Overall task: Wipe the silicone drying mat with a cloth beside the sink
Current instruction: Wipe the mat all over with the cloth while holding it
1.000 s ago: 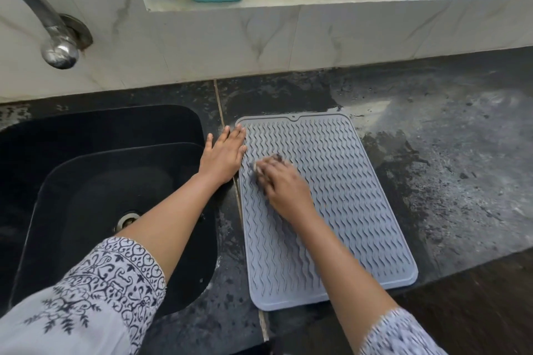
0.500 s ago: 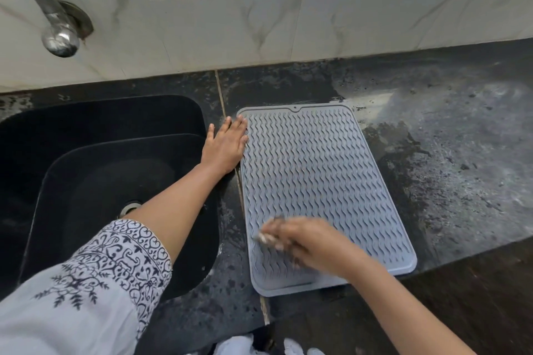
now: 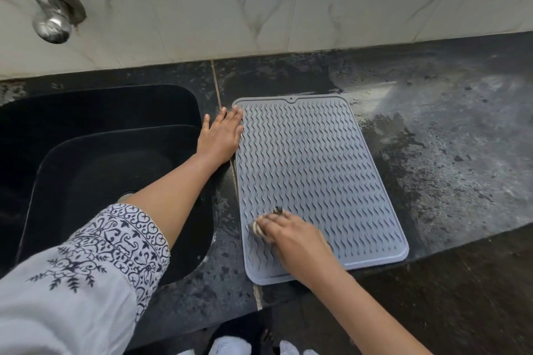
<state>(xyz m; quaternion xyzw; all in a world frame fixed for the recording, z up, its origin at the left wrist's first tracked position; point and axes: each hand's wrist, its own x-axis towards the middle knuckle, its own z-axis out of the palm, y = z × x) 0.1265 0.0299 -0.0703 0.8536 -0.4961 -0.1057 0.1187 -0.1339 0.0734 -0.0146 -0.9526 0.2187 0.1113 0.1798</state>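
Our right hand (image 3: 291, 239), closed on the small bunched cloth (image 3: 261, 226), has swept from beside our left hand down to the mat's (image 3: 317, 170) near end, so one lengthwise pass looks done. Our left hand (image 3: 222, 135) stays flat and spread, pinning the mat's far left edge on the table (image 3: 447, 153), with the sink (image 3: 101, 153) just left of it.

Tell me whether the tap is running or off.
Off. No stream falls from the tap spout above the sink, and no running water shows in the basin.

Left hand (image 3: 221, 135) flat, fingers spread, pinning mat (image 3: 320, 170) far-left edge beside sink (image 3: 95, 158); right hand (image 3: 297, 242) pressing small bunched cloth (image 3: 259, 226) on mat's near-left corner, wet dark counter (image 3: 450, 153) around.
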